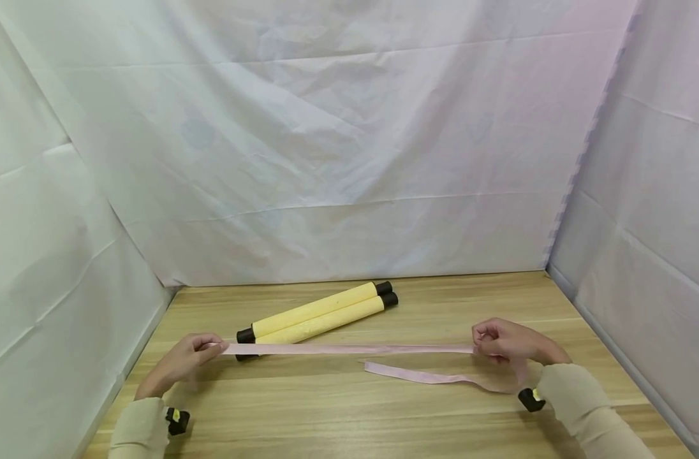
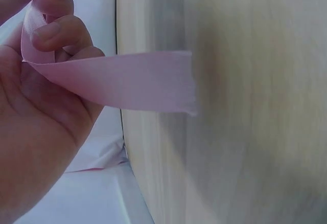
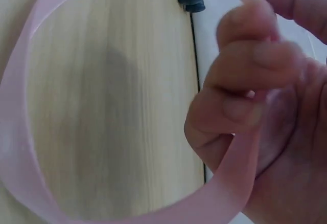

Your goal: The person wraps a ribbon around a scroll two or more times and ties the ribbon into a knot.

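A pink ribbon (image 1: 338,349) is stretched level between the two hands, above the wooden table. On the left, my left hand (image 1: 187,358) pinches it between thumb and fingers; a short cut end (image 2: 148,81) hangs past the palm in the left wrist view. My right hand (image 1: 507,342) grips the ribbon with curled fingers at the other side. From under that hand the ribbon's loose tail (image 1: 424,375) loops down and runs back left over the table. In the right wrist view this loop (image 3: 15,132) curves widely below the fingers.
Two yellow rolls with black ends (image 1: 321,312) lie side by side, slanted, behind the stretched ribbon. The wooden table (image 1: 303,414) is bordered by white cloth (image 1: 338,159) at the back and both sides. Each wrist carries a small black camera (image 1: 178,421).
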